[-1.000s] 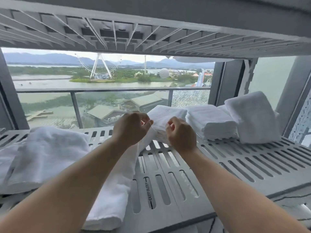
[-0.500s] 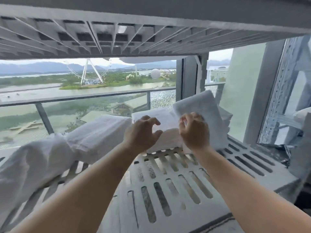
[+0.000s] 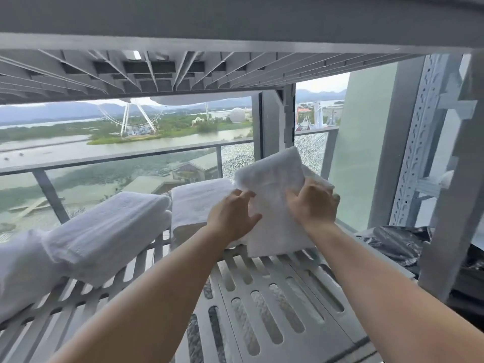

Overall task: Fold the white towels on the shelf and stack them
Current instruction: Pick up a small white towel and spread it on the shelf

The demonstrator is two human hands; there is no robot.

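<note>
Both hands are on a folded towel [image 3: 272, 205] that leans upright at the right end of the shelf [image 3: 275, 292], its lower edge on the slats and its top tipped back toward the window. The left hand [image 3: 231, 218] lies spread against the towel's left side, fingers apart and pressing rather than pinching. The right hand [image 3: 313, 204] curls over the right edge; it looks clamped on the cloth, though the thumb is hidden.

The main risk is the fold opening. Held only at the sides, the limp layers could slide and fan out if the towel is lifted or tipped carelessly. It also sits close to the shelf's right end, so a push that way might send it off toward the dark bags [image 3: 398, 247] beyond. Just behind and left of it is a flat folded pile [image 3: 201, 203]; a clumsy drop there would likely skew the stack. Further left, a looser roll [image 3: 110, 231] sags over the slats and could catch a passing forearm.

The towels are white terry, soft, nubbly and thick, with rounded folds. The shelf is hard grey moulded plastic or metal, pierced with long rounded slots, smooth enough for cloth to slip on
</note>
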